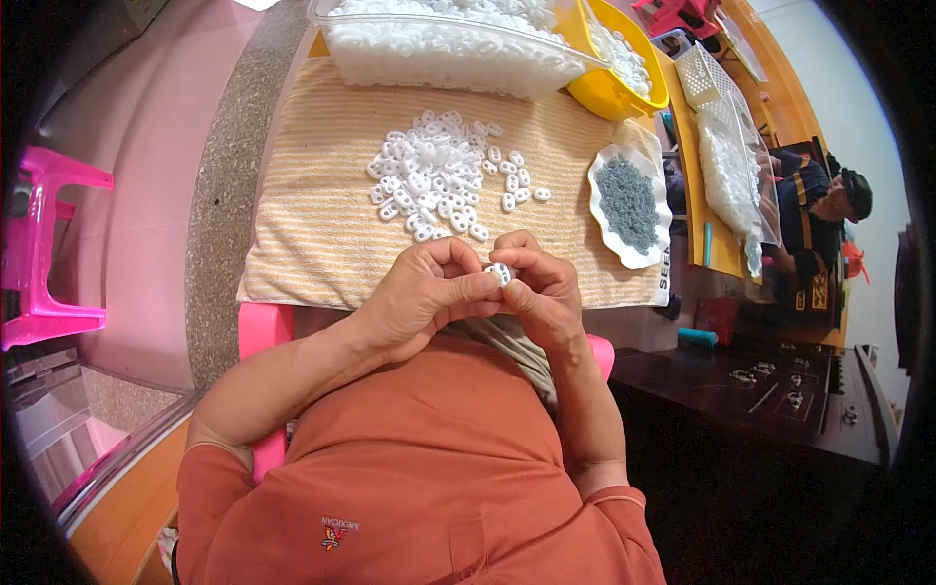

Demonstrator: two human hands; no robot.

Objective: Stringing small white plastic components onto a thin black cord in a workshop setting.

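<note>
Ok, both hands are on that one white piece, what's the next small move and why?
Probably reach the right hand to the grey bits in the dish: the white piece is pinched between both hands' fingers, left hand steadying it, and the dish lies just to the right.

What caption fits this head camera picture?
Both hands, left hand and right hand, pinch a small white plastic piece above a striped towel.

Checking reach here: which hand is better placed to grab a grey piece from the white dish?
Likely the right hand: the white dish of grey pieces lies on its side, while the left hand sits farther away.
</note>
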